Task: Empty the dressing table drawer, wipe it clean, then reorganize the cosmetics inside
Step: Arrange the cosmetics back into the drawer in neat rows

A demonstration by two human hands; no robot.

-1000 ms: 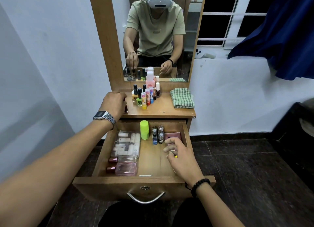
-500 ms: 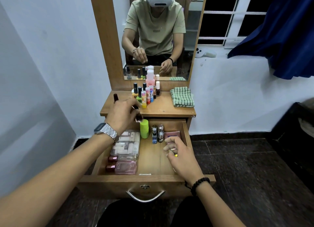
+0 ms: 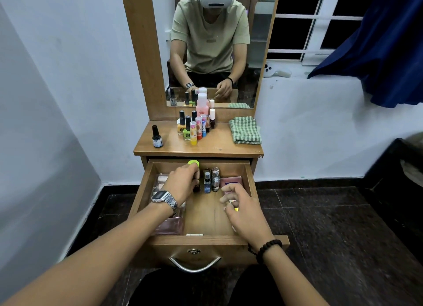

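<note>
1. Drawer (image 3: 248,176) pulled out under the desk (image 3: 212,145).
2. Left hand (image 3: 183,183) inside drawer, fingers curled round a small dark bottle (image 3: 196,187), beside green tube (image 3: 193,163) at the back.
3. Right hand (image 3: 242,208) over drawer's right side, pinching a small yellow item (image 3: 236,209).
4. On desk: bottle group (image 3: 196,125), black bottle (image 3: 157,137) apart at left, checked cloth (image 3: 245,130) at right.
</note>
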